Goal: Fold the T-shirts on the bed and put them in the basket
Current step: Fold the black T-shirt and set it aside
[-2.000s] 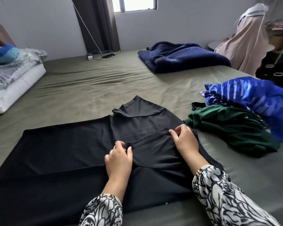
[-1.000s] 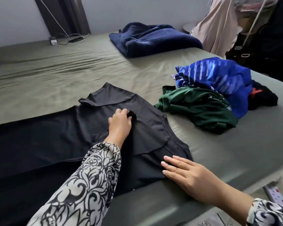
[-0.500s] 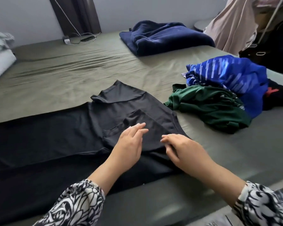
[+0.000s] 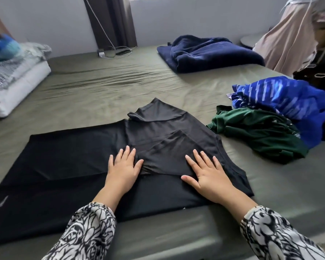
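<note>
Black T-shirt (image 4: 79, 156) lies spread along the near edge of the bed (image 4: 105, 94), w/ one sleeve folded in over its body. Left hand (image 4: 122, 169) & right hand (image 4: 207, 175) both press flat on it, fingers straight & spread, either side of the folded sleeve. Green T-shirt (image 4: 257, 132) & blue T-shirt (image 4: 289, 102) sit crumpled, touching, by the bed's right edge; navy blanket (image 4: 208, 53) at far right corner.
</note>
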